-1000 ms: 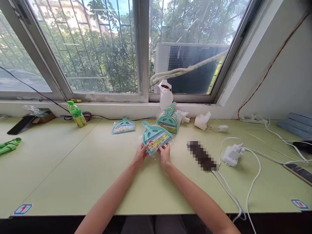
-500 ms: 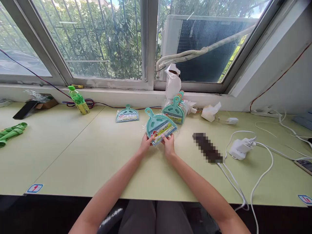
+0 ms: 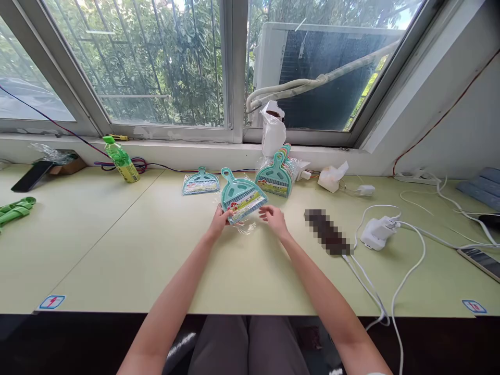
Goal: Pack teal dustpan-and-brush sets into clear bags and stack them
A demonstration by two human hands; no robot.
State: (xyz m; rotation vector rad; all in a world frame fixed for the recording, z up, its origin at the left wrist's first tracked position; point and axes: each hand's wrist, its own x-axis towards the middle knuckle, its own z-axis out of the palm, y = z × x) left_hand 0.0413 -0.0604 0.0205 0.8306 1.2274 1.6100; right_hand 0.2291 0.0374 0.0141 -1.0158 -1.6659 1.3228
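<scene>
A small teal dustpan-and-brush set in a clear plastic bag is held tilted above the table, its handle pointing up and left. My left hand grips its lower left corner, thumb on the printed card. Just off the lower right corner is my right hand, fingers loosely bent and apart, with nothing seen in it. Behind to the right, a stack of similar dustpan sets leans near the window ledge. Another bagged set lies on the table to the left.
A green-capped bottle and cables stand by the wall on the left. Rolled green pieces lie at the far left. To the right are a pixelated dark object, a white charger with cords, and crumpled tissue.
My right hand has let go of the dustpan set and moved slightly right. The set has shifted left in my left hand. The camera view has turned a little.
</scene>
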